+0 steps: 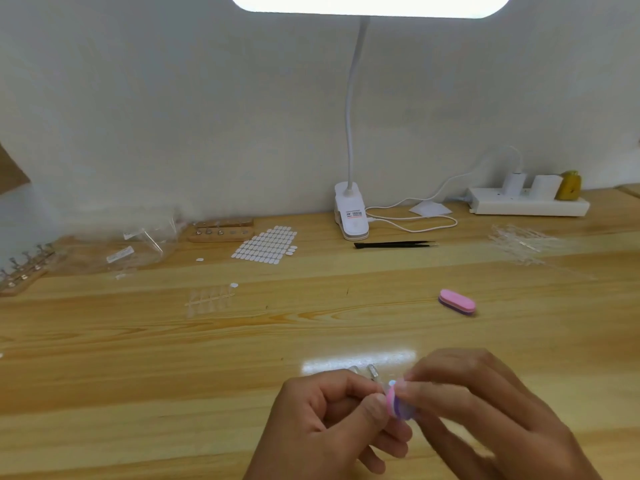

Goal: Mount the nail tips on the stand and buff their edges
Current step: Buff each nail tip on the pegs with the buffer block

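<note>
Well in front of the clip lamp (350,216), close to the camera: left hand (332,410) curled round small metal stand clips (372,372), right hand (485,410) pinching a pink-and-purple buffer block (398,407) against a pale, blurred nail tip (392,383). Nearer the lamp, toward its right, 1 spare buffer (457,302); just before its base, black tweezers (394,244).

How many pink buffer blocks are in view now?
2. One buffer block lies on the table, right of centre. The other is pinched in the right hand, beside the stand the left hand holds. More may be hidden.
</note>
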{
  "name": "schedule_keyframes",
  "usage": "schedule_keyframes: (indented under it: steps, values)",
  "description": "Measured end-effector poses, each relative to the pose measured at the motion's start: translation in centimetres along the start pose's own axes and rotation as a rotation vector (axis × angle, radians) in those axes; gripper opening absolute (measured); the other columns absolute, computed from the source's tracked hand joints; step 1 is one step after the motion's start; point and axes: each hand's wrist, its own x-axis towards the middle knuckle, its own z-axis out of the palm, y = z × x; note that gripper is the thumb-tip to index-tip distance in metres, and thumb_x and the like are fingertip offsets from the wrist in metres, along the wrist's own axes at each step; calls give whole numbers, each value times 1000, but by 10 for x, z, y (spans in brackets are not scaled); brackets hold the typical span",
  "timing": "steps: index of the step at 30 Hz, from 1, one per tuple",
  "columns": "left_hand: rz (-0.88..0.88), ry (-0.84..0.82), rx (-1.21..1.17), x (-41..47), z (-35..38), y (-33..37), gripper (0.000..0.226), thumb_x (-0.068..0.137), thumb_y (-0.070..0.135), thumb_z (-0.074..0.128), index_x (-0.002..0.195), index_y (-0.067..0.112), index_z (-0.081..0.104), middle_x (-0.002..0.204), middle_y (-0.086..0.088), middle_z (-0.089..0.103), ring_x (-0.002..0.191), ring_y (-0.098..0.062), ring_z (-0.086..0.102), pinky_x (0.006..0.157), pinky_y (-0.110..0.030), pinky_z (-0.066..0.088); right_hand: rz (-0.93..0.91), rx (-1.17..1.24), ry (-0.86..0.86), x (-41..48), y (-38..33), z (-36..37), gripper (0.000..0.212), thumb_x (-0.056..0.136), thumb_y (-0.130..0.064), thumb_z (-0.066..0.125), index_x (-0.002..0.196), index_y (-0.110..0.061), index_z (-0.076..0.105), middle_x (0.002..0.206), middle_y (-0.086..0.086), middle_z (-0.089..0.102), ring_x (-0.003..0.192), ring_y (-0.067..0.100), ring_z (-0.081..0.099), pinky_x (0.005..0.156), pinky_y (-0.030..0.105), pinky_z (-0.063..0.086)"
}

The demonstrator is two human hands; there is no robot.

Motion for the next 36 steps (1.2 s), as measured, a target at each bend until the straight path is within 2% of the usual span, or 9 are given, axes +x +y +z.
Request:
schedule_keyframes:
  steps: [3,7,12,16,20,25,29,33,36]
  values:
    - [-9,5,13,-1,0,1,13,73,24,70,78,15,78,67,-14,73,57,-18,69,53,-23,51,-43,15,-35,-3,-9,3,16,101,-25,58,112,-30,68,110,-14,63,102,7,63,85,17,47]
    - [-8,-2,12,-1,-1,3,17,76,29,71,83,13,76,77,-16,75,71,-28,73,59,-28,54,-4,-81,24,6,3,-3,14,85,-6,68,92,-14,78,95,-2,69,89,12,64,78,23,50]
    - [-12,2,19,-1,-2,3,24,67,39,76,80,20,78,70,-13,74,63,-20,72,58,-24,53,-24,-10,2,3,-12,1,18,99,-25,57,101,-30,74,99,-13,67,94,6,64,81,16,49]
    - [-8,-11,15,-1,-2,3,17,71,31,71,79,18,78,75,-13,75,70,-24,74,59,-23,52,-2,-94,27,4,-1,-1,24,79,-2,74,92,-22,78,96,-10,68,92,7,65,77,20,50]
    - [-38,1,-36,-2,-1,-1,26,60,32,79,75,10,78,68,-15,73,59,-12,68,53,-15,45,-46,-4,-63,3,-10,-1,17,102,-34,55,115,-38,65,113,-22,61,106,0,62,87,13,47]
    - [-19,-14,-49,-1,-1,0,15,71,20,70,77,9,77,74,-21,73,64,-25,72,55,-20,49,18,-52,40,6,-3,1,17,91,-13,66,94,-26,77,99,-14,65,93,5,63,76,19,50]
    - [-40,-3,-70,-1,0,-1,28,59,32,78,76,10,78,71,-20,73,60,-14,69,53,-15,46,-15,10,-47,5,-12,-1,20,105,-35,50,108,-35,69,110,-21,62,103,1,63,87,13,47]
    - [-27,-12,-65,0,0,0,23,67,29,76,79,10,78,75,-20,74,66,-25,72,58,-20,50,15,-83,36,9,-6,-1,17,87,-8,70,89,-23,78,96,-13,67,91,5,65,77,18,50]
    - [-74,-11,-89,-2,0,-4,37,55,35,81,77,6,78,70,-18,72,61,-14,66,54,-16,45,-24,-6,-16,9,-15,-2,18,102,-32,53,104,-36,70,108,-22,63,104,-1,62,89,11,46]
